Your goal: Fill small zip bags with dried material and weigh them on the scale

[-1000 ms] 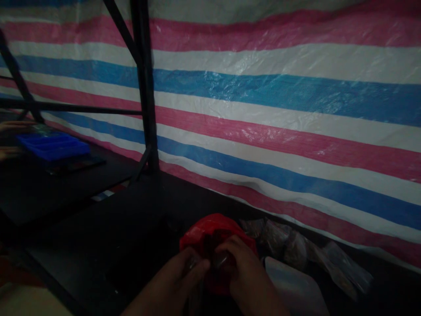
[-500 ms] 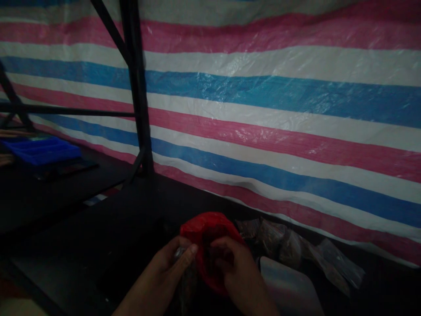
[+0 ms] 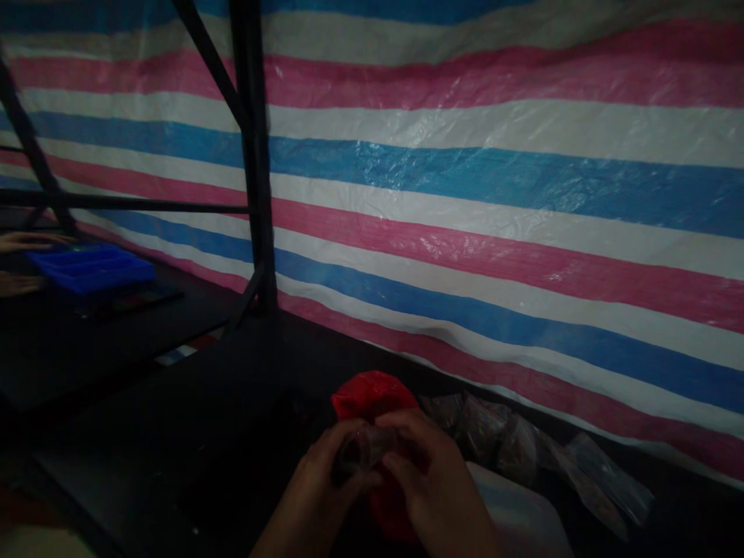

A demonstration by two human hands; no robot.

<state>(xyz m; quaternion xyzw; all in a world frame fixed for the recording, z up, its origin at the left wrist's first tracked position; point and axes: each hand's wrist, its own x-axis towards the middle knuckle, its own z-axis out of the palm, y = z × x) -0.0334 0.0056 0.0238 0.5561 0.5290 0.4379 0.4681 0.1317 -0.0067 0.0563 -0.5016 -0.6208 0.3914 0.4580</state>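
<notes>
Between my hands is a small clear plastic bag [image 3: 379, 443], its mouth rounded open toward the left. My left hand [image 3: 322, 484] curls around the bag's left side, thumb below and fingers above. With fingers and thumb, my right hand [image 3: 435, 477] pinches the right side of the same bag. Whatever the bag holds is too dark to make out. Just behind and partly under my hands, a red plastic bag [image 3: 375, 390] stands on the black table [image 3: 279, 353]; my right hand hides some of it.
Several clear bags with brownish contents [image 3: 488, 426] lie right of the red bag, near a pale, translucent lidlike piece [image 3: 517, 511]. A black metal frame [image 3: 256, 170] rises before a striped tarp [image 3: 494, 186]. Far left, another person's hands [image 3: 26, 242] are by a blue divided tray [image 3: 96, 267].
My right hand has come out of the red bag and now grips the clear bag together with my left hand. The clear bag's mouth has opened. The view has shifted slightly.
</notes>
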